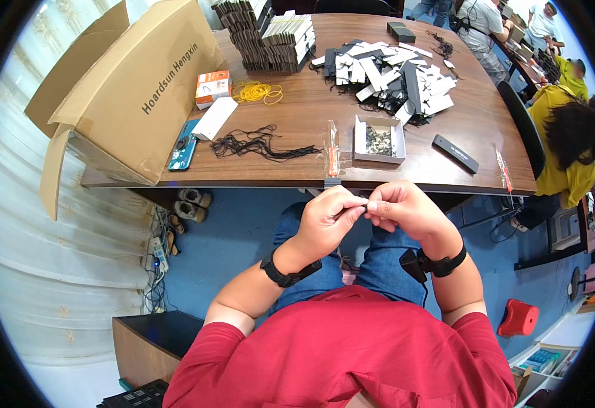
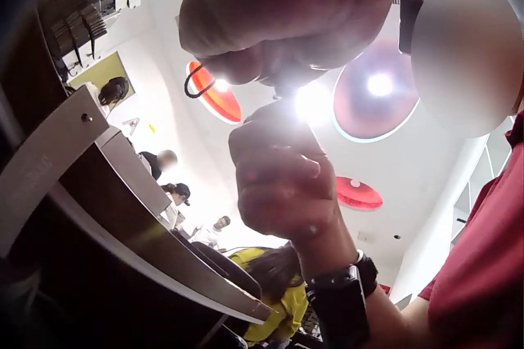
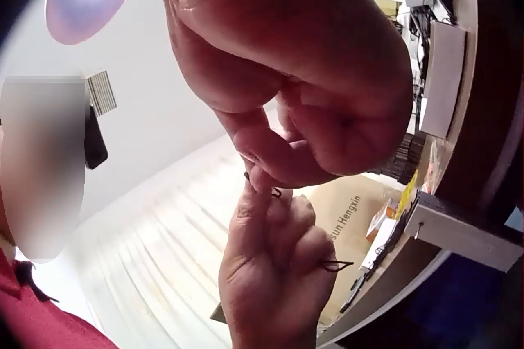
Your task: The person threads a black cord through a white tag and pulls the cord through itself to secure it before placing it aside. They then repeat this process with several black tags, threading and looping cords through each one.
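Note:
In front of the table edge both hands meet at their fingertips. My left hand (image 1: 330,216) pinches a thin black cord, and a small loop of the cord (image 3: 337,265) sticks out from its curled fingers. My right hand (image 1: 406,209) pinches the cord at the meeting point, thumb against finger; most of the cord is hidden inside the hands. On the table beyond lie a tangle of black cords (image 1: 256,145) and a white open box (image 1: 394,160) of small pieces. A slim grey box (image 1: 333,182) juts over the edge, just beyond the left hand.
A large carton (image 1: 154,88) stands at the left, beside an orange-white box (image 1: 213,87) and yellow cord (image 1: 260,92). Farther back are stacked boxes (image 1: 270,41) and a heap of black and white boxes (image 1: 392,75). A black box (image 1: 456,154) lies at the right.

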The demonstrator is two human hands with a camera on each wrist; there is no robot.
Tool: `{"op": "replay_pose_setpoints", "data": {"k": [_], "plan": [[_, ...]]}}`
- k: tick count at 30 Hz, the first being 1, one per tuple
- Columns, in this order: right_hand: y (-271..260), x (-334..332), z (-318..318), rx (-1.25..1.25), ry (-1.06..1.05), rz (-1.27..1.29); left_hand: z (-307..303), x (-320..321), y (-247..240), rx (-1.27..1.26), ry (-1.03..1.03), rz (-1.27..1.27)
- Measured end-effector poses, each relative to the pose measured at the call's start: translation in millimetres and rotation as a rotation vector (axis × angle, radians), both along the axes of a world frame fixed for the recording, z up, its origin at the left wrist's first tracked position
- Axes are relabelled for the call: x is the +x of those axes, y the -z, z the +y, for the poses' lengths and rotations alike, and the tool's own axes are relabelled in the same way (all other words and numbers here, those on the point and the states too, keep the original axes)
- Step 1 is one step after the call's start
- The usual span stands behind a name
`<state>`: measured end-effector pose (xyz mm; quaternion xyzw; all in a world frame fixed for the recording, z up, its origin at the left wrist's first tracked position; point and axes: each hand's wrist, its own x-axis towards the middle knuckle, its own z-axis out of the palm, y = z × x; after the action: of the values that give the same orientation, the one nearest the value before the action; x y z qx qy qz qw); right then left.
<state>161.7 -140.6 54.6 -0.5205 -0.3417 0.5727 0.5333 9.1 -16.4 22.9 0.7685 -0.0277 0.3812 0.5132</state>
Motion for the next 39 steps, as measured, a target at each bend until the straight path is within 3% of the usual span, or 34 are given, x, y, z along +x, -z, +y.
{"op": "replay_pose_setpoints", "data": {"k": [3,6,7,10,11,14,18,21,24,27,30,39], "plan": [[6.7,-2.4,1.5,0.035,0.042,0.087,-3.5,-2.8,0.1,-0.108,0.003,0.078],[13.0,-12.3,2.6,0.077,0.208,-0.156,-6.0,-4.4,8.9,-0.435,0.056,0.161],[7.5,-19.5,1.4,0.092,0.286,-0.251,-7.7,-3.2,10.2,-0.475,0.063,0.142],[-2.9,-33.2,-2.8,0.431,0.454,-0.872,-10.8,0.4,12.7,-0.556,0.069,0.11],[-7.5,-36.1,-4.3,0.48,0.432,-0.934,-10.0,1.4,13.2,-0.556,0.06,0.117],[-3.0,-45.4,0.1,0.508,0.546,-1.009,-10.2,2.1,13.1,-0.568,0.058,0.139],[5.9,-40.1,3.8,0.48,0.546,-1.056,-12.1,3.8,13.6,-0.623,0.085,0.136],[10.1,-38.7,7.3,0.373,0.525,-0.891,-6.6,5.1,8.5,-0.914,0.213,0.226],[8.5,-41.7,10.3,0.422,0.582,-0.884,4.5,3.8,6.2,-1.176,0.411,0.226],[14.6,-41.1,11.9,0.613,0.625,-1.046,4.0,2.8,3.9,-1.222,0.416,0.228],[13.3,-40.1,10.0,0.642,0.634,-1.12,2.1,2.3,1.5,-1.228,0.4,0.207],[8.9,-41.1,6.2,0.567,0.626,-1.056,-0.7,0.3,2.2,-1.154,0.282,0.208]]}}
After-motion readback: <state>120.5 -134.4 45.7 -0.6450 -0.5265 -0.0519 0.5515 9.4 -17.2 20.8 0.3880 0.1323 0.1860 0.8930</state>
